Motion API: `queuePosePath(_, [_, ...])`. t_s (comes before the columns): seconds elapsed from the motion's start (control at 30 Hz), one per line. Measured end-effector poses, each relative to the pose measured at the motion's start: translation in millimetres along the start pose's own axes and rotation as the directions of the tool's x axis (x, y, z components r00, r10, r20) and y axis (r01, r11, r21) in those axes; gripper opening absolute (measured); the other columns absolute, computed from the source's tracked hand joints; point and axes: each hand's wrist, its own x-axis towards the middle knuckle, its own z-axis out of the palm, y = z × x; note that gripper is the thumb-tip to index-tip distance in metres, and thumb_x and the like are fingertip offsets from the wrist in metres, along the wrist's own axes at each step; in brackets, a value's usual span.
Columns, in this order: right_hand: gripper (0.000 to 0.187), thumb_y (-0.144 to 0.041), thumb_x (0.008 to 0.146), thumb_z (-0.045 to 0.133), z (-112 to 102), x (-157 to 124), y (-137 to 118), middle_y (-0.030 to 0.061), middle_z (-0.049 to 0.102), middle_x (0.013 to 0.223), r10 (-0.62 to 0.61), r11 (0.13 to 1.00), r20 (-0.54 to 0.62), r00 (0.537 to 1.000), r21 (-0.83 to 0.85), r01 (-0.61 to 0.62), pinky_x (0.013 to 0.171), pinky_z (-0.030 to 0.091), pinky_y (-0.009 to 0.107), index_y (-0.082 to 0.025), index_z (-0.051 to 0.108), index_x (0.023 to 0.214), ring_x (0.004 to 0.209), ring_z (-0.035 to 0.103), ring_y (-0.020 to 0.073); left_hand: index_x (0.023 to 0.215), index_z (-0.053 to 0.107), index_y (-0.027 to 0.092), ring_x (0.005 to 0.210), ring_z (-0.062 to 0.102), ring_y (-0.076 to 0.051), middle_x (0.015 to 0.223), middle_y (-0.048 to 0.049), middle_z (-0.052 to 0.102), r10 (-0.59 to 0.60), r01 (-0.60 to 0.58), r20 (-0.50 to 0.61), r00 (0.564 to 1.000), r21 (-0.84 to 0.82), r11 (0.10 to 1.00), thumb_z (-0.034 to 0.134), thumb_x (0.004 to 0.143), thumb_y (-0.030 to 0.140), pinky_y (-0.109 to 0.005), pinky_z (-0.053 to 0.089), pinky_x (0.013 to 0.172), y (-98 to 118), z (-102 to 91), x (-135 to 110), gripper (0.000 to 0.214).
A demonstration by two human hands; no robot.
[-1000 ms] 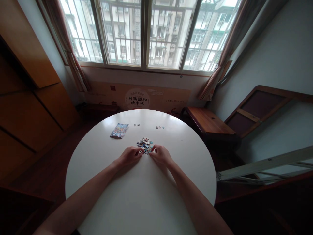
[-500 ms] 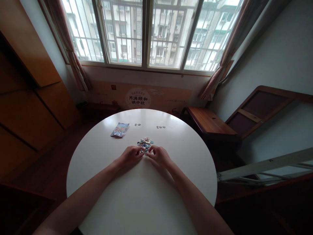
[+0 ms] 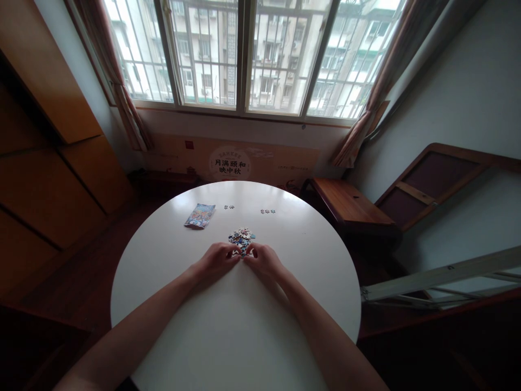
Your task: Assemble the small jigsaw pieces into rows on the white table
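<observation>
A small heap of jigsaw pieces (image 3: 242,237) lies near the middle of a round white table (image 3: 228,320). My left hand (image 3: 217,259) and my right hand (image 3: 264,259) rest on the table at the heap's near edge, fingertips almost meeting. Both hands have curled, pinching fingers on pieces at the heap's front; what exactly each holds is too small to make out.
A printed puzzle bag (image 3: 199,215) lies at the table's back left. Two short rows of joined pieces (image 3: 228,207) (image 3: 267,211) sit beyond the heap. A wooden side table (image 3: 350,203) stands to the right, and a window (image 3: 244,54) is ahead.
My right hand has slid left toward my left hand, so the fingertips have come closer together at the front of the heap.
</observation>
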Motion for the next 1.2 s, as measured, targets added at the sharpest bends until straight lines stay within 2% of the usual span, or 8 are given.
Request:
queuePosePath(0.6, [0.013, -0.029, 0.078, 0.059, 3, -3, -4, -0.0038, 0.058, 0.063, -0.024, 1.000, -0.025, 0.999, -0.006, 0.024, 0.056, 0.027, 0.020, -0.023, 0.065, 0.089, 0.056, 0.048, 0.0103, 0.079, 0.069, 0.015, 0.053, 0.047, -0.007, 0.058, 0.0019, 0.058, 0.064, -0.064, -0.001, 0.998, -0.070, 0.995, 0.055, 0.082, 0.025, -0.016, 0.033, 0.053, -3, 3.1, 0, 0.018])
queuePosePath(0.77, [0.018, -0.034, 0.081, 0.055, 11, 2, 2, -0.0041, 0.053, 0.057, -0.028, 0.984, -0.068, 0.997, 0.174, 0.040, 0.052, 0.028, 0.020, -0.018, 0.063, 0.083, 0.051, 0.042, 0.0090, 0.086, 0.068, 0.016, 0.050, 0.046, -0.007, 0.055, 0.0036, 0.055, 0.041, -0.045, -0.063, 0.997, -0.063, 0.997, 0.054, 0.084, 0.028, -0.016, 0.034, 0.052, -7, 6.0, 1, 0.018])
queuePosePath(0.97, [0.025, -0.040, 0.083, 0.054, 18, 9, 5, -0.0023, 0.055, 0.060, -0.036, 0.888, -0.089, 0.995, 0.454, 0.072, 0.050, 0.032, 0.019, -0.016, 0.059, 0.083, 0.052, 0.046, 0.0095, 0.103, 0.063, 0.019, 0.054, 0.051, -0.007, 0.067, 0.0023, 0.062, 0.041, -0.049, -0.140, 0.989, -0.050, 0.998, 0.058, 0.081, 0.028, -0.016, 0.040, 0.056, -11, 9.1, 2, 0.023])
queuePosePath(1.2, [0.027, -0.042, 0.082, 0.054, 22, 11, 9, -0.0002, 0.058, 0.062, -0.010, 0.845, -0.091, 0.996, 0.532, 0.058, 0.051, 0.037, 0.021, -0.015, 0.058, 0.083, 0.054, 0.052, 0.0115, 0.098, 0.064, 0.019, 0.056, 0.053, -0.007, 0.074, 0.0003, 0.063, 0.054, -0.061, -0.148, 0.988, -0.047, 0.997, 0.054, 0.085, 0.031, -0.017, 0.041, 0.057, -14, 9.2, 2, 0.020])
